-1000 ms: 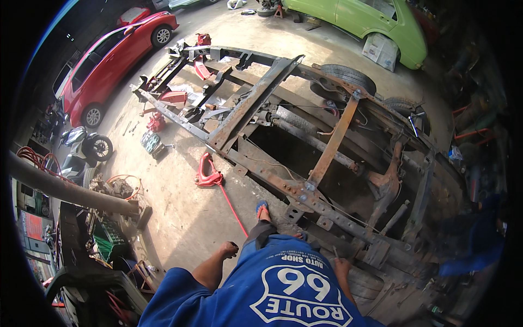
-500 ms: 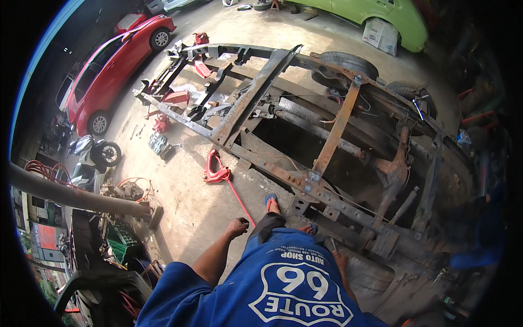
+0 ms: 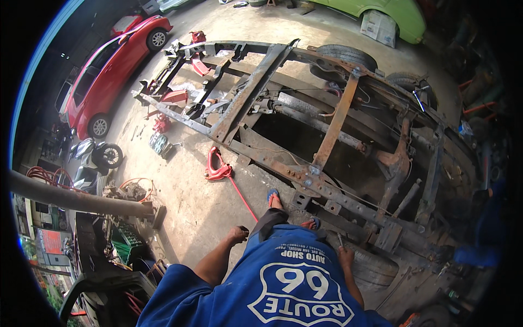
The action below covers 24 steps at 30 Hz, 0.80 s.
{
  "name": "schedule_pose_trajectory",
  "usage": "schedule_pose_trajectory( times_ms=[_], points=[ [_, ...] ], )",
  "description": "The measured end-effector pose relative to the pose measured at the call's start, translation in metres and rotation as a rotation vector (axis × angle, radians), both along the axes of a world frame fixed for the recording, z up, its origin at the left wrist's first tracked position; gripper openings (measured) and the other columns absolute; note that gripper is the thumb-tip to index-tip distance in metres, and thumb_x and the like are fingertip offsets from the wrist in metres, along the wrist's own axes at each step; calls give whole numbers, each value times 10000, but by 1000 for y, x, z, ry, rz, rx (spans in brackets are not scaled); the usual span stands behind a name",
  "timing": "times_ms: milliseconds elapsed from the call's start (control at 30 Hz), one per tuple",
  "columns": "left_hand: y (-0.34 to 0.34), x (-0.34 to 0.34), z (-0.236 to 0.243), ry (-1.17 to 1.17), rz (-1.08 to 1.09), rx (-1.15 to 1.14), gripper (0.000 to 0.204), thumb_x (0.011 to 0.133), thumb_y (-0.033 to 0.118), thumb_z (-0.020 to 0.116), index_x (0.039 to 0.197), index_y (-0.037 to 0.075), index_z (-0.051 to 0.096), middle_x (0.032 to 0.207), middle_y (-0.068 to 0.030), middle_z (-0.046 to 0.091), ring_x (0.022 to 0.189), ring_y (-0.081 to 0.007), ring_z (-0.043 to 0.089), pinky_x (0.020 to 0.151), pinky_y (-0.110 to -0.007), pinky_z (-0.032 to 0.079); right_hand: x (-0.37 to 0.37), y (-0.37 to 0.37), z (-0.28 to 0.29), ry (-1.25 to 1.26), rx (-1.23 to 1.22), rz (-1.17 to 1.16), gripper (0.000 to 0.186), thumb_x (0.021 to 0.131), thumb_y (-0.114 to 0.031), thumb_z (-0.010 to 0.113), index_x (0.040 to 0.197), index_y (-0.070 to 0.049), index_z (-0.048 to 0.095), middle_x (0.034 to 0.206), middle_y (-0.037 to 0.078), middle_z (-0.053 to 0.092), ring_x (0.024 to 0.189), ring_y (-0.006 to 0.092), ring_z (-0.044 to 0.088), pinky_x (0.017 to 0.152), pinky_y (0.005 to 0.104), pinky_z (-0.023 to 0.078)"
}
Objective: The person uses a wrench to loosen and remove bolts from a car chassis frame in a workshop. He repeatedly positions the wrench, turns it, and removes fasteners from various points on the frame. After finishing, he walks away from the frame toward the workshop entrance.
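My left hand (image 3: 238, 234) hangs at my left side, its fingers curled; whether anything is in them is hidden. Lower right, beside my blue shirt, my right hand (image 3: 345, 256) is closed round a slim metal tool (image 3: 340, 240) whose end sticks up past the fingers; its exact kind is too small to tell. In front of me lies a rusty vehicle chassis frame (image 3: 332, 128), with an axle (image 3: 393, 163) at its right end. On the floor left of the frame is a red floor stand with a long handle (image 3: 219, 171), apart from both hands.
A red car (image 3: 103, 82) and a motorcycle (image 3: 92, 158) stand on the left, a green car (image 3: 376, 11) at the back. A tire (image 3: 370, 270) lies near my right hand. A thick pole (image 3: 81, 195) crosses the left side. Loose parts (image 3: 159, 144) lie on the concrete.
My left hand has dropped slightly. My right hand, still round the metal tool, has swung a little to the right. The view has shifted slightly; the frame has stayed in place.
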State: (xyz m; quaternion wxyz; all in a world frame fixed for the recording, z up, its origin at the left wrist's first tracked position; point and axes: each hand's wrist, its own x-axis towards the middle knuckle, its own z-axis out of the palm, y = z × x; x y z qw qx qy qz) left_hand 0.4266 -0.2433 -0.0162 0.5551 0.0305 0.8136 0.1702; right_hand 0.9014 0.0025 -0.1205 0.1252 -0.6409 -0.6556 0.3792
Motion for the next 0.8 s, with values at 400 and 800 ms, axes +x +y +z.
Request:
schedule_pose_trajectory(
  times_ms=[400,800],
  points=[
    [16,-10,8,19,-95,39,350,944,235,627,1229,34,654,1091,-137,718,896,-232,725,696,-335,565,5,5,-7,-29,-29,91,459,850,-319,689,1011,111,676,708,222,639,655,339,643,651,464,488],
    [12,-22,12,70,-58,103,358,902,208,631,1193,4,678,998,-156,735,813,-234,734,702,-344,577,-14,11,35,151,-459,-136,337,864,-239,708,949,87,690,673,172,631,542,285,628,519,417,495]
  ],
)
